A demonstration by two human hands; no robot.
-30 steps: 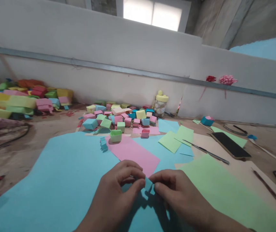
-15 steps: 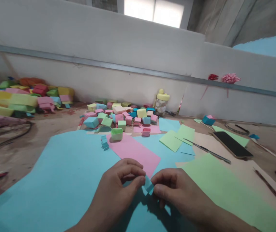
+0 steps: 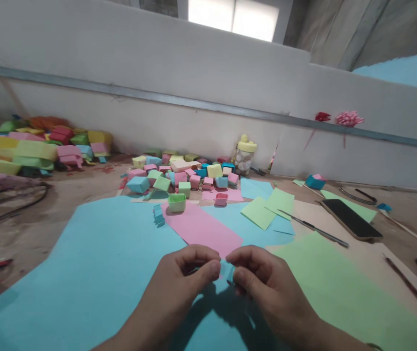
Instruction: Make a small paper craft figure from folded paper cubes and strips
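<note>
A small folded piece of blue paper (image 3: 226, 269) is pinched between my two hands, just above the large blue sheet (image 3: 95, 273). My left hand (image 3: 188, 275) grips its left end between thumb and fingers. On the other end, the thumb and fingers of my right hand (image 3: 263, 280) are closed. Part of the paper is hidden behind my fingertips. Beyond my hands lies a pink sheet (image 3: 203, 226), with an open light green paper box (image 3: 177, 203) on its far end. Beside that box stands a small folded blue paper strip (image 3: 158, 215).
Several small coloured paper boxes (image 3: 182, 178) are heaped near the wall, by a yellow-lidded jar (image 3: 244, 156). Larger paper pieces (image 3: 33, 151) pile up at the far left. To the right lie green sheets (image 3: 340, 282), a thin dark tool (image 3: 314, 227) and a phone (image 3: 350, 218).
The folded blue paper has been turned and raised slightly between my fingers. Both hands have shifted a little and remain closed on it.
</note>
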